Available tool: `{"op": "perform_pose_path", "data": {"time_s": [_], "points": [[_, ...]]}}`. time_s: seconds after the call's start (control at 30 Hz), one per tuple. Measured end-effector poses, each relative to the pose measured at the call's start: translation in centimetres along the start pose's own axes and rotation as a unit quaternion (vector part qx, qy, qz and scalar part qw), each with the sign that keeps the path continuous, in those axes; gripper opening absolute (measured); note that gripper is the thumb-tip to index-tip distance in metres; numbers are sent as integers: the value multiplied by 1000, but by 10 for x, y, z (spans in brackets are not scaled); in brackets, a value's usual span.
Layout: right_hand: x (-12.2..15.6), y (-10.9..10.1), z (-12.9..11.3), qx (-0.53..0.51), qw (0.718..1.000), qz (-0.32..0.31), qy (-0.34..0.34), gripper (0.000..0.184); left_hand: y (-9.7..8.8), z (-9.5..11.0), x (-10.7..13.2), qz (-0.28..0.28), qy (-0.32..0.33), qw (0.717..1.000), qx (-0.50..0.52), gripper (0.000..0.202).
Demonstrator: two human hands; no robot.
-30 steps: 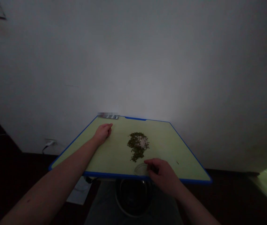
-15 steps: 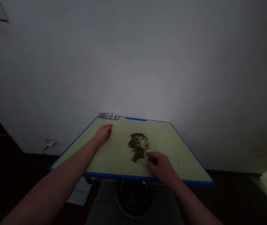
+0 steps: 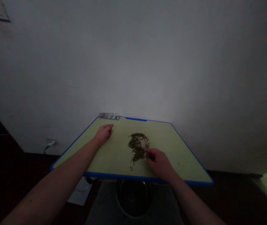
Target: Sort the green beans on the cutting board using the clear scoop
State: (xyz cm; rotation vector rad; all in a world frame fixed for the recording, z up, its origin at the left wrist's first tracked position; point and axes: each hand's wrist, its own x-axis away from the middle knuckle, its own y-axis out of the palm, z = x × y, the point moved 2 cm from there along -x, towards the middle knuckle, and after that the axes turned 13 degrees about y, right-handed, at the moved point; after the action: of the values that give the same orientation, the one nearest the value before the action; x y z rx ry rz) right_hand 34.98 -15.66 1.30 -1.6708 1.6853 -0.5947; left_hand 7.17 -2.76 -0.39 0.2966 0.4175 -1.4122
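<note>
A loose pile of small dark green bean-like grains [image 3: 138, 153] lies mid-table, with a patch of pale, whitish grains [image 3: 143, 143] on its right side. My right hand [image 3: 158, 161] is at the pile's lower right edge, index finger stretched to the grains and thumb apart from it; nothing can be made out between them. Left of the pile and apart from it, my left hand [image 3: 103, 134] rests on the tabletop, index finger extended and the others loosely curled, nothing visible in it. Both work over a pale green table [image 3: 168, 140] with a blue rim.
Below the table's near edge sits a round metal pot or bowl [image 3: 134, 200], dark inside. A flat item [image 3: 110, 117], partly blurred out, lies at the back left corner. A small dark sliver [image 3: 178, 163] is on the right side. A wall [image 3: 133, 62] rises behind the table.
My right hand has shifted slightly up and left along the pile's edge. A few grains now lie apart below the pile, nearer the front edge. My left hand stays put.
</note>
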Motion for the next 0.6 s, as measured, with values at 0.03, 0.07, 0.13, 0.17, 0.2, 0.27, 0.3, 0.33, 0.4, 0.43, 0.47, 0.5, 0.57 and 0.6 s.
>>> {"op": "perform_pose_path", "data": {"time_s": [0.03, 0.07, 0.13, 0.17, 0.2, 0.27, 0.3, 0.33, 0.4, 0.43, 0.47, 0.5, 0.57, 0.6], "points": [[0, 1, -1, 2, 1000, -3, -2, 33, 0, 2, 0, -1, 0, 1000, -1, 37], [1, 2, -1, 4, 1000, -5, -5, 33, 0, 3, 1, -3, -1, 1000, -3, 38], [2, 3, -1, 9, 1000, -8, -11, 34, 0, 5, 1, -3, -6, 1000, -8, 38], [2, 3, 0, 11, 1000, -8, -12, 33, 0, 6, 1, -3, -8, 1000, -8, 38], [2, 2, 0, 12, 1000, -7, -13, 33, 1, 6, 1, -3, -9, 1000, -7, 38], [1, 2, -1, 12, 1000, -4, -13, 32, 1, 7, 1, -2, -8, 1000, -3, 37], [0, 2, -2, 13, 1000, -3, -14, 32, 1, 8, 2, -2, -7, 1000, -2, 38], [-2, 2, -3, 14, 1000, -1, -16, 32, 1, 9, 2, -3, -7, 1000, -3, 38], [-6, 4, -8, 17, 1000, -4, -23, 31, 2, 9, 3, -2, -7, 1000, -7, 38], [-7, 5, -10, 19, 999, -8, -26, 31, 2, 9, 3, -2, -8, 1000, -8, 39], [-9, 7, -12, 20, 999, -15, -28, 30, 2, 9, 3, -2, -8, 1000, -8, 39], [-10, 8, -15, 20, 999, -21, -31, 30, 2, 8, 3, -2, -7, 1000, -7, 38], [-11, 10, -18, 24, 999, -33, -36, 31, 1, 7, 2, -3, -5, 1000, -2, 38], [-11, 11, -20, 26, 998, -38, -39, 31, 1, 6, 2, -4, -4, 1000, 0, 38]]}}
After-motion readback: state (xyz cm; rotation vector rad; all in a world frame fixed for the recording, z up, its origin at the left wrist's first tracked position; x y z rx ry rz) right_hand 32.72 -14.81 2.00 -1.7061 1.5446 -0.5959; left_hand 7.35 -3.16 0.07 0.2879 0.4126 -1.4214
